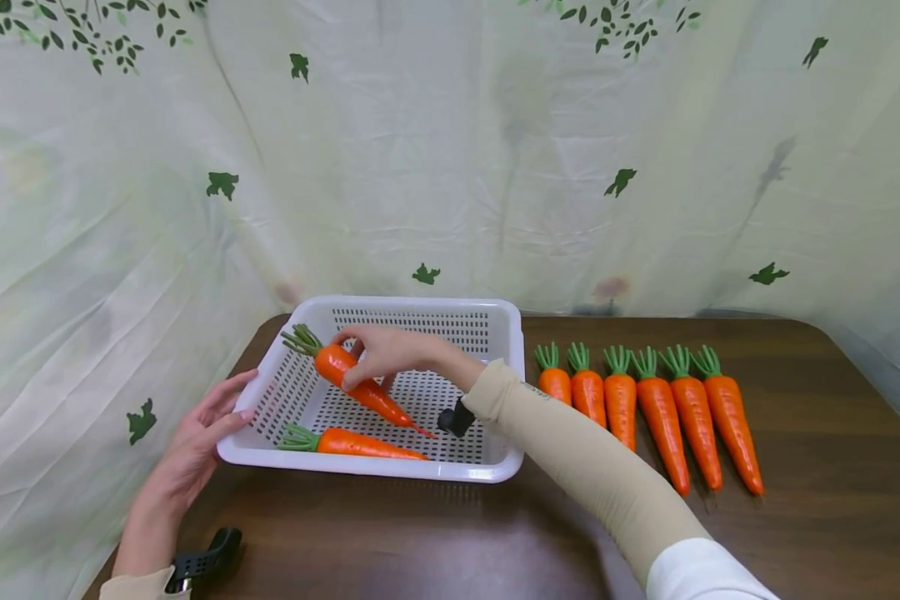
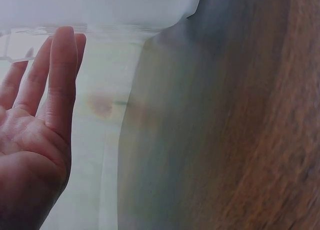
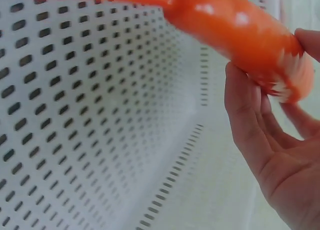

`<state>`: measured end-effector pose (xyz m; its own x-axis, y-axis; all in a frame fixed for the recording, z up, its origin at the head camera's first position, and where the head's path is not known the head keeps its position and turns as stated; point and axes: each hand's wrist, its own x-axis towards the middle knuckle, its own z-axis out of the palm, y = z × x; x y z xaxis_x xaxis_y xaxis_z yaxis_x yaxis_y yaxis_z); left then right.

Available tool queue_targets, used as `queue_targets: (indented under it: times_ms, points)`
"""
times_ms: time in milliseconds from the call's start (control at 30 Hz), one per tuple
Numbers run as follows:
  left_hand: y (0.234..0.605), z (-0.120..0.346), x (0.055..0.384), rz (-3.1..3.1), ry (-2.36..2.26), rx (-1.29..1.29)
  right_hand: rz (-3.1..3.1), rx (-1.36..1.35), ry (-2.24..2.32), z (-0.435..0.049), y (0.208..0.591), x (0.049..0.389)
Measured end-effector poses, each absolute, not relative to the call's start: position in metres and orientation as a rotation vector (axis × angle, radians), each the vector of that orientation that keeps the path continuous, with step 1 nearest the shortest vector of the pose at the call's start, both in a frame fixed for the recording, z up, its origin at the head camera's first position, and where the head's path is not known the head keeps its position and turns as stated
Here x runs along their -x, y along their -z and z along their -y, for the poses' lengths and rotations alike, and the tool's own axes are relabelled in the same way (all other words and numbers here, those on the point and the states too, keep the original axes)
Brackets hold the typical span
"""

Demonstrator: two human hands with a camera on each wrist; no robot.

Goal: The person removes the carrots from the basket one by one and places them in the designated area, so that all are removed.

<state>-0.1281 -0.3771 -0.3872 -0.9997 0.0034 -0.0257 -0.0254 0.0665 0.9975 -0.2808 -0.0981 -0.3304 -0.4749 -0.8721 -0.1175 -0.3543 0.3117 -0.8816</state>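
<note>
A white perforated plastic basket (image 1: 360, 469) stands on the table. In the head view my right hand (image 1: 390, 352) is over the basket, pinching a carrot (image 1: 378, 403) between thumb and fingers near its thick end. Its green stem points up and left, its thin tip down and right. The right wrist view shows the fingers (image 3: 247, 104) around the carrot's blunt end. A second carrot (image 1: 367, 444) lies along the basket's near side. My left hand (image 1: 195, 442) touches the basket's left rim, thumb tip at the edge; in the left wrist view its fingers (image 2: 62, 84) extend straight.
Several more carrots (image 1: 731, 425) lie in a row on the brown wooden table (image 1: 810, 517), right of the basket, stems away from me. My right forearm partly covers some of them. A pale curtain (image 1: 450, 167) with leaf prints hangs behind the table and along the left.
</note>
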Motion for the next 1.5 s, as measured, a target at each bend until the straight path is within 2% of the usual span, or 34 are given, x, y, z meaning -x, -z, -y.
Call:
queue_targets:
  times_ms: [600,1233,1500]
  points:
    - [0.389,0.374,0.129,-2.280,-2.136,0.009,-1.984,0.871,1.570,0.078,0.295,0.268]
    - [0.389,0.375,0.129,-2.251,-2.152,0.027,-2.084,0.822,1.709,0.022,0.267,0.232]
    - [0.386,0.377,0.129,-2.255,-2.151,0.024,-2.110,0.785,1.700,-0.006,0.267,0.221]
